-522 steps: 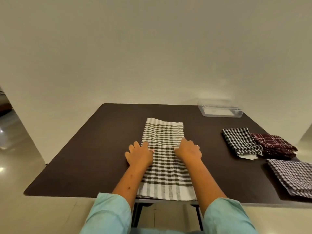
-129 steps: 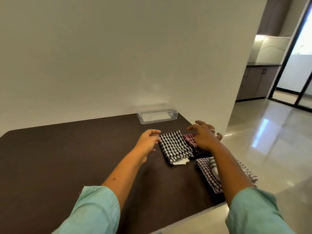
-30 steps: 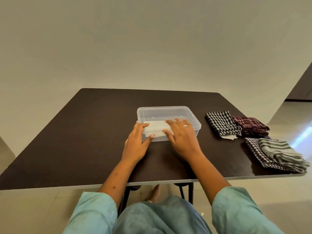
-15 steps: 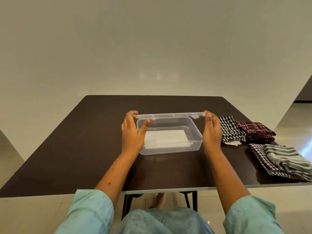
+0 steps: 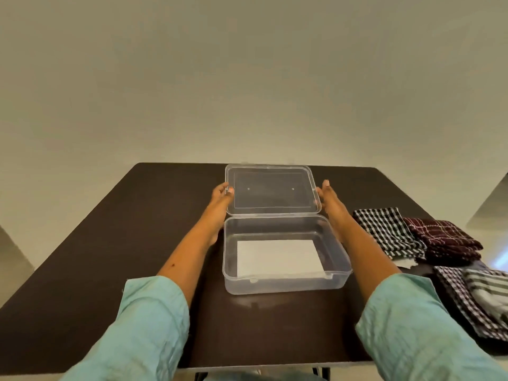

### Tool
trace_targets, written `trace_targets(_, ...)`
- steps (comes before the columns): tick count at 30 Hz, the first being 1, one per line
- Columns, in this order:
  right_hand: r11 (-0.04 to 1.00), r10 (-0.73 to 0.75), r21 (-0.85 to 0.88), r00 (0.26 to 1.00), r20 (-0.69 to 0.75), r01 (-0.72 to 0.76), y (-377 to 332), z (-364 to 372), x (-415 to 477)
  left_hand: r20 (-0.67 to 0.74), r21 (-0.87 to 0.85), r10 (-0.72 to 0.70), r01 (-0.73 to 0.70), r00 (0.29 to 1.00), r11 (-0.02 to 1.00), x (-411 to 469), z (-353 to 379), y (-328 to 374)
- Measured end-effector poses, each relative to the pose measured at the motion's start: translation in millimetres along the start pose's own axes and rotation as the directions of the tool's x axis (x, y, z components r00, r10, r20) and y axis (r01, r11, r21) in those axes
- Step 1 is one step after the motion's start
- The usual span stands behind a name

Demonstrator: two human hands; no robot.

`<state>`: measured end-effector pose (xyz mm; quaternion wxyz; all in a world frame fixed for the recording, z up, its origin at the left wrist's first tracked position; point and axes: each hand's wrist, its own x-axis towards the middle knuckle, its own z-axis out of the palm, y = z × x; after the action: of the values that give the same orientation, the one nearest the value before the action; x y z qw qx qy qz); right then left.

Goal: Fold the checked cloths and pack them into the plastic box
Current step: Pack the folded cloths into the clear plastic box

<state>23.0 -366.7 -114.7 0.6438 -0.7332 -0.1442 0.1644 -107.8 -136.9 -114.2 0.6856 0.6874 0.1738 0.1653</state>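
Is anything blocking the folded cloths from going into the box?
Nothing visible blocks them. The lid stands open behind the plastic box, held at its sides by the left hand and right hand. Only a white sheet lies flat inside. The folded cloths wait to the box's right.

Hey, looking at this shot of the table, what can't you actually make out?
Head view:
- Striped cloth and the checked cloth under it: cut off by the right edge.
- White scrap: mostly hidden under the black-and-white checked cloth.
- Lid: whether it is hinged to the plastic box or free, unclear.
- Most fingers of the left hand and right hand: behind the lid.
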Motion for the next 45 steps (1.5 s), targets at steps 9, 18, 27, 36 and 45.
trace_targets(9, 0.988, 0.155, -0.023, 0.988, 0.012, -0.154, 1, 6, 14, 0.002, -0.045, -0.124, 0.124, 0.992, 0.991, 20, 9, -26)
trace_targets(18, 0.859, -0.130, -0.506, 0.926, -0.355, -0.074, -4, -27, -8, -0.237, 0.181, 0.016, 0.028, 0.971, 0.983, 20, 9, -4)
trace_targets(27, 0.193, -0.050, -0.910, 0.923, -0.382, -0.366, 52, -62, -59, -0.181, 0.301, 0.109, -0.051, 0.977, 0.952, -22, 43, 8)
trace_targets(36, 0.574, -0.226, -0.784, 0.875, -0.428, -0.236, 5, -55, -83, -0.249, 0.039, -0.113, 0.127, 0.962, 0.991, -55, 16, -9)
trace_targets(45, 0.522, -0.605, -0.801, 0.789, -0.106, 0.293, -39, 82, -108, -0.178, -0.142, -0.122, 0.098, 0.976, 0.985, -86, 28, -14)
